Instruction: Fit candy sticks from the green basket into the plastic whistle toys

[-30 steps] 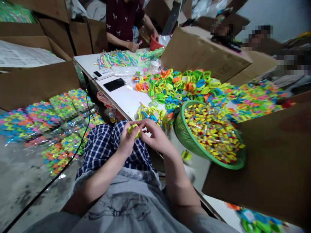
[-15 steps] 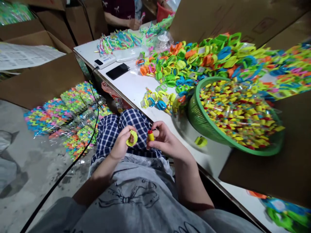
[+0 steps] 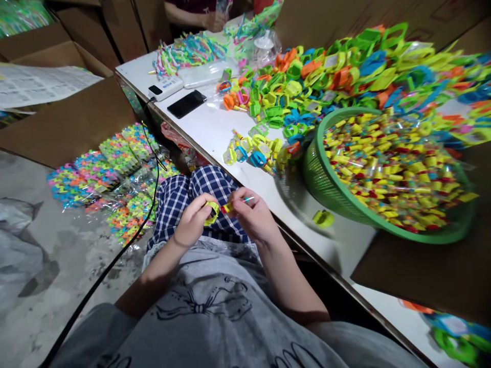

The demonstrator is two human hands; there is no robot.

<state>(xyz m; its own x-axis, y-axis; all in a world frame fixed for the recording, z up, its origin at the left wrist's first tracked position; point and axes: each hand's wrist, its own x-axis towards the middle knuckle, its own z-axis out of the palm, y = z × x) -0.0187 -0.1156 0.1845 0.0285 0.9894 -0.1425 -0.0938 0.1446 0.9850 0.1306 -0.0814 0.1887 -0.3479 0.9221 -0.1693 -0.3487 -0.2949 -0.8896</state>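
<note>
Above my lap, my left hand [image 3: 194, 221] pinches a curled yellow toy watch [image 3: 211, 213], its loop facing right. Close beside it, my right hand [image 3: 251, 212] grips a slim small tube [image 3: 227, 208] with a red tip and a yellow part. The red tip points at the watch's loop; whether they touch I cannot tell. A pale bluish end of the tube sticks out past my right fingers, which hide its middle. On the table to the right lies another yellow toy watch [image 3: 323, 219]. Similar red-and-yellow tubes [image 3: 387, 174] fill a green basket [image 3: 332, 197].
Colourful toy watches [image 3: 295, 94] are heaped on the white table [image 3: 218, 128]. A smaller cluster [image 3: 255, 151] lies nearer me. A phone [image 3: 187, 104] and a white power bank [image 3: 165, 88] sit at the left edge. A black cable [image 3: 132, 240] crosses bagged pieces [image 3: 115, 168] on the floor. Across the table is a co-worker's arm [image 3: 187, 16].
My right hand has moved slightly left, closer to the watch. The tube has turned from upright to lying sideways, red tip toward my left hand. My view has shifted slightly.
</note>
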